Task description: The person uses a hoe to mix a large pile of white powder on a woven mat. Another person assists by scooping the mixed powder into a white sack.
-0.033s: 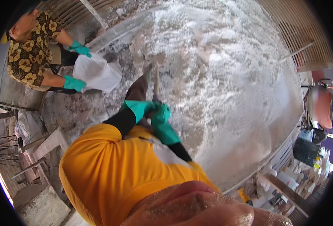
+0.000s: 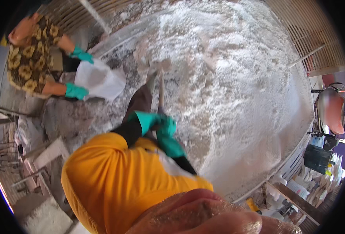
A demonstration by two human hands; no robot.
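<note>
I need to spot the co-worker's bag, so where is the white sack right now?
In the head view the white sack is at upper left, held open between a co-worker's two teal-gloved hands, at the left edge of the white powder heap.

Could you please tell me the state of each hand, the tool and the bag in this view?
Left hand: teal-gloved, closed on the handle.
Right hand: teal-gloved, closed on the handle.
Tool handle: tilted, far end in the white powder heap.
White bag: held open by a co-worker's gloved hands.
</note>
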